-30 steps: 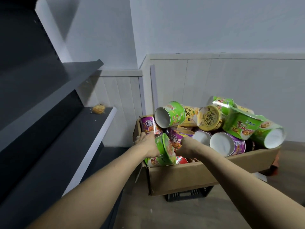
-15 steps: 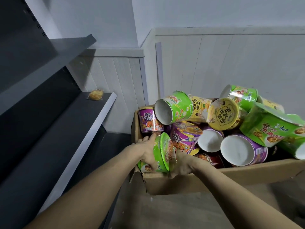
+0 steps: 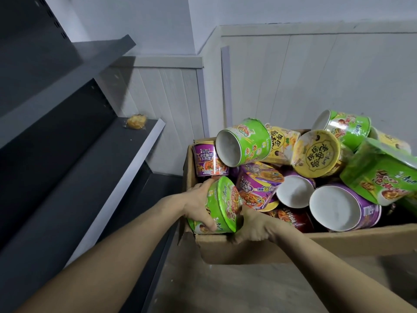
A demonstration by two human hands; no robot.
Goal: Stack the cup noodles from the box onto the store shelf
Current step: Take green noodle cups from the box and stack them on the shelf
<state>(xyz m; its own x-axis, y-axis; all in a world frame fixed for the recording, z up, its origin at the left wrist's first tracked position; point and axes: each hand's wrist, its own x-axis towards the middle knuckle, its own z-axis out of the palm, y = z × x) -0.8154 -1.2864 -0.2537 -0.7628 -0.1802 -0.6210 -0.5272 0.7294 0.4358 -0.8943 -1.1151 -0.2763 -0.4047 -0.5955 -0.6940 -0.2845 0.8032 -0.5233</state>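
Note:
A cardboard box (image 3: 282,247) at the right is heaped with several cup noodles in green, purple, yellow and red. At its near left corner a green cup noodle (image 3: 222,206) lies on its side, lid facing right. My left hand (image 3: 198,205) wraps its bottom and side. My right hand (image 3: 252,224) grips it from below at the lid rim. The dark grey store shelf (image 3: 94,177) runs along the left, its boards bare apart from one small item.
A small wrapped yellowish item (image 3: 136,121) lies at the far end of the middle shelf board. An upper shelf board (image 3: 90,55) juts out above. White panelled walls close the corner behind the box. Grey floor (image 3: 225,290) lies below.
Both hands have settled on the green cup at the box's corner; the right hand slid under its lid rim. The view has tilted down and closer to the box.

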